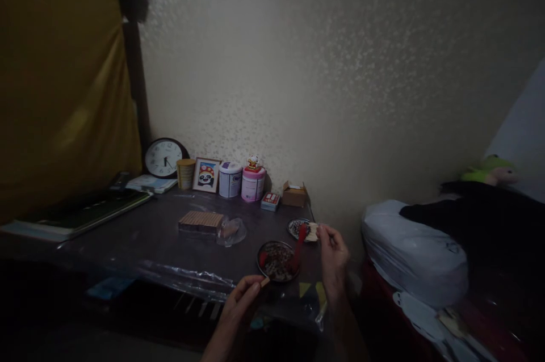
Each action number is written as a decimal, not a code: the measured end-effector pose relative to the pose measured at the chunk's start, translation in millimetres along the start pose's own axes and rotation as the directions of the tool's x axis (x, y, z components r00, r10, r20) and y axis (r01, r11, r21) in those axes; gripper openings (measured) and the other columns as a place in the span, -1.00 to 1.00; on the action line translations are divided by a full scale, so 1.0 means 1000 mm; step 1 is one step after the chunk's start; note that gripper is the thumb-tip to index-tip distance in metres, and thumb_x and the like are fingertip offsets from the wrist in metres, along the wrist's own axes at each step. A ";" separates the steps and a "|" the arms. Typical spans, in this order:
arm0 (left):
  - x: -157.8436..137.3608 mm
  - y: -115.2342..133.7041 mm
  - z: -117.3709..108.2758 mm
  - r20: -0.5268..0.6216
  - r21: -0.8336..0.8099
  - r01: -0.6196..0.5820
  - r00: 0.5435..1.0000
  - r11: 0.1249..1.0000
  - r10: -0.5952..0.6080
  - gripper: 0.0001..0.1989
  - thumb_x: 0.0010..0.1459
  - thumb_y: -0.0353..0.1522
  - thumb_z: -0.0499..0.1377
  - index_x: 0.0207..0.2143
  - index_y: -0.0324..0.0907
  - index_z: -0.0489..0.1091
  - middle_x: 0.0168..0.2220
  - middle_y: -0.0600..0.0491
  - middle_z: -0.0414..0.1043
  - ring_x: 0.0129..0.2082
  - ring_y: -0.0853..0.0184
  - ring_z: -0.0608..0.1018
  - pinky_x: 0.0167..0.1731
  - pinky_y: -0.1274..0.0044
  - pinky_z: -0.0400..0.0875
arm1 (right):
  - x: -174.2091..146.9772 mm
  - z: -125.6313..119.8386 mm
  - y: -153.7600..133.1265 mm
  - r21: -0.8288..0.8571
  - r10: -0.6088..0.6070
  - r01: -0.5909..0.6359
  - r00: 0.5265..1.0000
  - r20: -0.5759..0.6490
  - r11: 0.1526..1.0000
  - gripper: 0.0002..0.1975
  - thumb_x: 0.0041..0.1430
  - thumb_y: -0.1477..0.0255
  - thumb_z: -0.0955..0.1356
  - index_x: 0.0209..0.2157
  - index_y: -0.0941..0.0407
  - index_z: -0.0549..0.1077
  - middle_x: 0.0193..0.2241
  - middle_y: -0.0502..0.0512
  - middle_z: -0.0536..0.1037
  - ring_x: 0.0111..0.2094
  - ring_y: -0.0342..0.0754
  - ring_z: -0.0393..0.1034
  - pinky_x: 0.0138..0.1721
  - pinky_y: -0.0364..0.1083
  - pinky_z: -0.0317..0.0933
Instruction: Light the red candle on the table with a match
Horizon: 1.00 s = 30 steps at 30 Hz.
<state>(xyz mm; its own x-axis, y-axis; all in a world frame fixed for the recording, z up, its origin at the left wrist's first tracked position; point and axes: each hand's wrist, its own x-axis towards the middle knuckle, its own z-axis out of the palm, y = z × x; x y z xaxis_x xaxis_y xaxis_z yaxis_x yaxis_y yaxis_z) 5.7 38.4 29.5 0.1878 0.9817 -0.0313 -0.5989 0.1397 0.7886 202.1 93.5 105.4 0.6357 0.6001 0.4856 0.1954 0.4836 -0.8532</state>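
Dark bowl at the desk edge

Left hand (240,299) pinches a small stick beside the bowl (277,261). Right hand (332,251) pinches a red tool (299,243) at two o'clock — a nudge could likely tip the bowl off the desk (149,237).

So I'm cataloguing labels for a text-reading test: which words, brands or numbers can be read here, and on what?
None can be read as it stands.
Clock: marks around the dial, too small to read.
White tin: purple label, blurred.
Pink tin: white label patch, blurred.
Small red box: print too small.
Framed picture: a cartoon panda, no legible text.
Bowl between the hands: no lettering shows.
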 end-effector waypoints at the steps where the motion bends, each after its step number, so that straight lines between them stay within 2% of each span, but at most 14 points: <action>1: 0.000 0.000 0.000 -0.004 -0.002 0.006 1.000 1.000 -0.006 -0.66 -0.21 -0.15 0.36 -0.41 -0.19 0.49 -0.43 0.02 0.55 -0.34 0.27 0.53 -0.31 0.54 0.36 | 0.001 0.000 0.000 -0.001 0.001 -0.001 1.000 -0.004 1.000 -0.70 -0.10 0.17 0.38 -0.43 0.12 0.47 -0.42 0.07 0.56 -0.34 -0.02 0.45 -0.23 -0.05 0.30; 8: -0.001 -0.002 -0.001 0.006 -0.039 0.016 1.000 0.999 -0.016 -0.70 -0.16 -0.19 0.35 -0.38 -0.19 0.48 -0.39 0.01 0.56 -0.31 0.27 0.54 -0.27 0.55 0.37 | 0.008 0.002 0.002 -0.013 0.002 -0.002 1.000 -0.003 1.000 -0.72 -0.11 0.18 0.38 -0.46 0.11 0.48 -0.46 0.06 0.56 -0.36 -0.02 0.45 -0.24 -0.07 0.29; 17: 0.003 -0.005 -0.004 0.029 -0.043 0.021 0.999 0.999 -0.019 -0.70 -0.16 -0.19 0.35 -0.39 -0.18 0.48 -0.39 0.02 0.55 -0.43 0.35 0.52 -0.27 0.53 0.37 | 0.008 0.003 0.002 0.035 0.034 -0.034 0.999 -0.008 0.999 -0.73 -0.14 0.19 0.40 -0.47 0.11 0.48 -0.47 0.03 0.56 -0.37 -0.04 0.45 -0.26 -0.08 0.28; 20: 0.004 -0.005 -0.004 0.018 -0.036 0.009 1.000 0.999 -0.009 -0.67 -0.22 -0.18 0.37 -0.40 -0.19 0.50 -0.40 0.00 0.56 -0.35 0.30 0.53 -0.29 0.55 0.37 | 0.009 -0.001 0.003 0.079 0.061 -0.060 0.998 -0.010 0.995 -0.73 -0.13 0.19 0.41 -0.46 0.11 0.48 -0.49 0.00 0.55 -0.40 -0.07 0.45 -0.29 -0.10 0.29; 22: 0.002 -0.003 -0.002 0.011 -0.032 0.010 1.000 0.999 -0.009 -0.66 -0.25 -0.17 0.38 -0.43 -0.19 0.50 -0.41 -0.01 0.56 -0.30 0.26 0.54 -0.29 0.55 0.37 | 0.010 -0.005 0.006 0.113 0.081 -0.079 0.997 -0.013 0.990 -0.73 -0.13 0.19 0.42 -0.44 0.10 0.48 -0.50 -0.02 0.55 -0.42 -0.10 0.44 -0.29 -0.12 0.30; 25: 0.000 0.001 0.000 -0.002 -0.019 0.030 1.000 0.999 -0.030 -0.66 -0.25 -0.17 0.38 -0.43 -0.19 0.51 -0.43 0.00 0.56 -0.34 0.26 0.54 -0.29 0.52 0.38 | 0.012 -0.016 0.016 0.170 0.126 -0.122 0.992 -0.013 0.978 -0.71 -0.14 0.20 0.44 -0.40 0.10 0.48 -0.49 -0.04 0.56 -0.44 -0.13 0.45 -0.30 -0.12 0.33; 30: 0.000 -0.003 -0.001 0.006 -0.048 0.048 0.999 0.998 -0.048 -0.67 -0.25 -0.19 0.39 -0.43 -0.19 0.50 -0.45 0.02 0.56 -0.34 0.28 0.55 -0.31 0.56 0.37 | 0.019 -0.047 0.040 0.225 0.189 -0.179 0.982 -0.022 0.958 -0.69 -0.22 0.24 0.48 -0.41 0.11 0.47 -0.50 -0.03 0.57 -0.46 -0.11 0.49 -0.36 -0.13 0.39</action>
<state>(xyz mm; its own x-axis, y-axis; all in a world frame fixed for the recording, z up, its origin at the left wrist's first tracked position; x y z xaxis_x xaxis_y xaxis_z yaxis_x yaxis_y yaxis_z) 6.2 38.2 26.8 0.2207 0.9732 -0.0651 -0.6258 0.1925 0.7558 257.3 94.1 71.7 0.6773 0.6666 0.3113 -0.0952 0.4990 -0.8613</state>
